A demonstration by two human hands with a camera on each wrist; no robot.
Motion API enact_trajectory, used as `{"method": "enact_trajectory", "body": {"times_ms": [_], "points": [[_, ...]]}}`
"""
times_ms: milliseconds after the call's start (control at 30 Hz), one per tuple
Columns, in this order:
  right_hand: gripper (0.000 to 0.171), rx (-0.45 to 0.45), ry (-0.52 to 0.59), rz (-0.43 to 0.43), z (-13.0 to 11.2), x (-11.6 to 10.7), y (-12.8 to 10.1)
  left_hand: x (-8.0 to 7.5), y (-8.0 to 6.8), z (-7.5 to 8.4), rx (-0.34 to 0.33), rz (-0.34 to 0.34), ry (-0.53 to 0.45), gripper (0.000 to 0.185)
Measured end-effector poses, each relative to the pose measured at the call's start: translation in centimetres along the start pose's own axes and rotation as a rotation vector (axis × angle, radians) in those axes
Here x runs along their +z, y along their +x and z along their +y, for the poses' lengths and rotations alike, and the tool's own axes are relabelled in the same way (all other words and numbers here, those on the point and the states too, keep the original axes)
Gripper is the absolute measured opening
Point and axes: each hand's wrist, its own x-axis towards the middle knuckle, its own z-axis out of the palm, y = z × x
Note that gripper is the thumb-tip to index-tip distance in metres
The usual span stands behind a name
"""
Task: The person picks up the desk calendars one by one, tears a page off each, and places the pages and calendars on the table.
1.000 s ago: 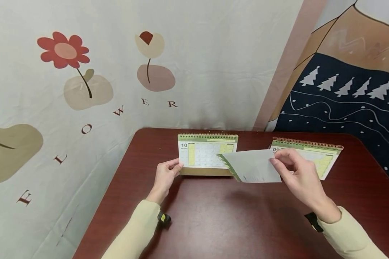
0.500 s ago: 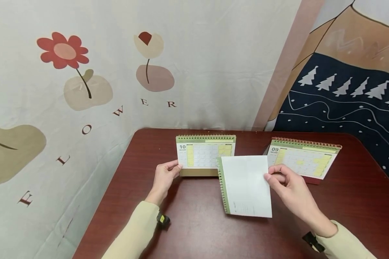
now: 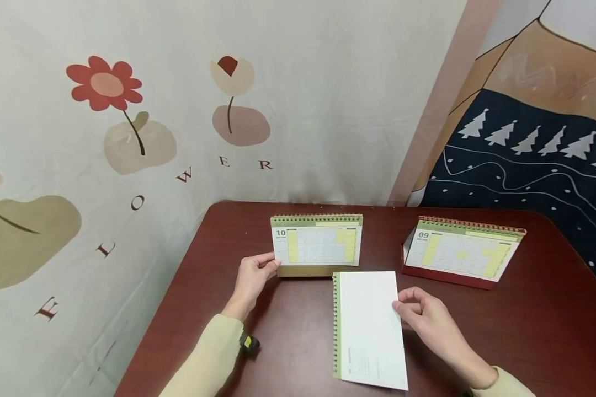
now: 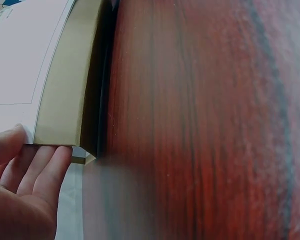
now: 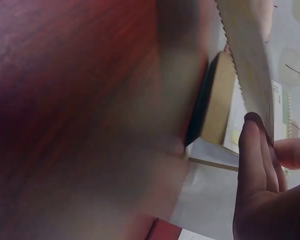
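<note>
A desk calendar (image 3: 318, 245) stands on the table with its "10" page in front, green-headed and wire-bound along the top over a kraft-coloured stand (image 4: 65, 80). My left hand (image 3: 255, 281) pinches its lower left edge, the thumb on the page and the fingers behind. In front of the calendar, my right hand (image 3: 429, 320) holds a loose calendar page (image 3: 370, 331) by its right edge between thumb and fingers. Its mostly white side faces up, and a green strip with a row of punched holes runs down its left side. The right wrist view catches the page (image 5: 250, 60) nearly edge-on.
A second desk calendar (image 3: 464, 251) showing "09", on a red stand, is to the right at the back. The dark red-brown table (image 3: 288, 342) meets a wall hanging (image 3: 318, 110) with flowers and letters. A navy hanging (image 3: 516, 160) with white trees covers the right side.
The loose page has swung down and toward me from beside the "10" calendar, turning from slanted to nearly flat to view. My right hand moved down with it; the left stays at the calendar's edge.
</note>
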Motion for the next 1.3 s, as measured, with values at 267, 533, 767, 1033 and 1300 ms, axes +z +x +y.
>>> {"method": "enact_trajectory", "body": {"times_ms": [267, 533, 767, 1033, 1300], "points": [[0.02, 0.025, -0.079, -0.045, 0.9, 0.6, 0.3, -0.1, 0.3, 0.3, -0.014, -0.003, -0.007, 0.026], [0.026, -0.049, -0.053, -0.157, 1.3, 0.4, 0.6, -0.6, 0.3, 0.4, -0.029, -0.001, -0.022, 0.027], [0.028, -0.049, -0.068, -0.242, 1.6, -0.3, 0.6, -0.5, 0.4, 0.4, -0.042, -0.006, -0.021, 0.027], [0.018, -0.083, -0.3, -0.107, 0.8, -1.3, 0.2, -0.3, 0.5, 0.5, -0.031, -0.023, -0.003, 0.027], [0.018, -0.072, -0.317, -0.068, 0.5, -2.4, 0.1, -0.6, 0.1, 0.0, -0.062, -0.054, 0.014, 0.023]]}}
